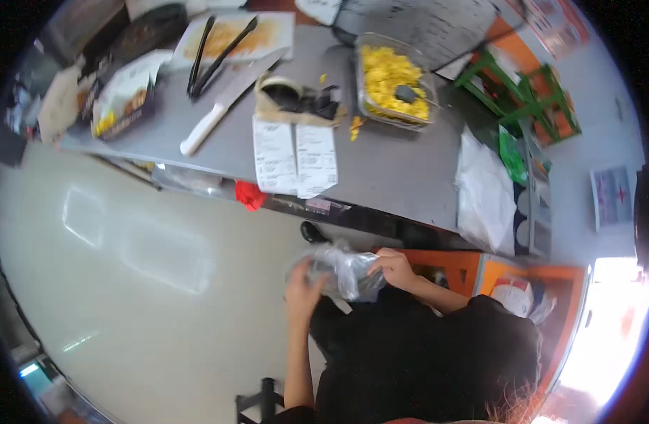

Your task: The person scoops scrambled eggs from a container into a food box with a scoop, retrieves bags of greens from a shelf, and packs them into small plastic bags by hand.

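Note:
A crinkled clear plastic bag [350, 274] with something dark inside or behind it is held in front of my body, below the counter's edge. My left hand [303, 288] grips its left side, with the fingers a little blurred. On the other side, my right hand [394, 267] pinches the top right of the bag between thumb and fingers. What the bag contains, if anything, I cannot make out.
Along the grey counter [395, 173] lie black tongs [222, 55], a white-handled knife [229, 102], two printed receipts [295, 157], a clear tub of yellow pieces [395, 81] and white plastic bags [483, 194]. An orange cabinet [448, 265] stands below on the right.

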The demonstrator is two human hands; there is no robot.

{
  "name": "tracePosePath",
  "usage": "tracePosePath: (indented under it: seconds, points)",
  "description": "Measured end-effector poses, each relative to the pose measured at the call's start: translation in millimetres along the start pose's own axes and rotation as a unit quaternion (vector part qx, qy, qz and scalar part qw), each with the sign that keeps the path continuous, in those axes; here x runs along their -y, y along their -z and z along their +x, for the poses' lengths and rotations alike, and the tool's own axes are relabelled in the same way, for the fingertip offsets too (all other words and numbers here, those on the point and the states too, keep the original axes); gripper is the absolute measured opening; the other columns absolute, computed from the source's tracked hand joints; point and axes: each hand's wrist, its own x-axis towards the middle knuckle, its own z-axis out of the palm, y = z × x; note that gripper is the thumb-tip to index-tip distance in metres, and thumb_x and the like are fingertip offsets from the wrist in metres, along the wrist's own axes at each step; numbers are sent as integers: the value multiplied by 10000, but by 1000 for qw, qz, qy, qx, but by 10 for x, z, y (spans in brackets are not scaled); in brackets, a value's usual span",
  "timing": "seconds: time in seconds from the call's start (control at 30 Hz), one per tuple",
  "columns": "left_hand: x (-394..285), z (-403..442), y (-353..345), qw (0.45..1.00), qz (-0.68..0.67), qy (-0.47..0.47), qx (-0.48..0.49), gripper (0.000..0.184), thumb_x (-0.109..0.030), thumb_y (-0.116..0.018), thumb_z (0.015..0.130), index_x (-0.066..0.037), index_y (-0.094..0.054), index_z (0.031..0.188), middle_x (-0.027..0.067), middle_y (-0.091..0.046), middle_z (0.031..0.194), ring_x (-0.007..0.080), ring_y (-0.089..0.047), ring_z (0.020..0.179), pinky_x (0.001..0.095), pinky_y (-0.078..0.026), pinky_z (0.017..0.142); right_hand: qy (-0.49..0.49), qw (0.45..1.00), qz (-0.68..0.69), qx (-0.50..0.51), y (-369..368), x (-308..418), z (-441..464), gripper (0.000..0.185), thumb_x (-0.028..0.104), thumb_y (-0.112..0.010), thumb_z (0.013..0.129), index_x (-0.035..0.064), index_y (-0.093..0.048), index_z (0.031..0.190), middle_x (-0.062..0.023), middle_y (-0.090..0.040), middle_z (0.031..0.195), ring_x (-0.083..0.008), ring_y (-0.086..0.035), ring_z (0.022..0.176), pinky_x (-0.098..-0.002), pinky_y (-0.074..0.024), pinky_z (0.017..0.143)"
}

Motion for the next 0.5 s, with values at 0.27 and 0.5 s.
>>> tracePosePath:
  seconds: [0.27, 0.5]
  points:
    - [-2140, -111, 116, 945, -266, 23, 188, 166, -139, -635, 771, 8, -587, 832, 31, -587, 764, 121, -534, 668, 239, -408, 626, 138, 974, 65, -168, 1554, 1173, 77, 261, -62, -575, 631, 48, -608, 865, -90, -589, 869, -181, -558, 715, -276, -452, 625]
    - [-3426, 285, -280, 927, -190, -285, 153, 105, 25, -621, 693, -11, -540, 749, 18, -510, 708, 94, -450, 635, 235, -351, 556, 116, 946, -31, -301, 2711, 1085, -85, 392, -67, -620, 605, 70, -577, 970, -34, -561, 858, -142, -521, 734, -252, -427, 636]
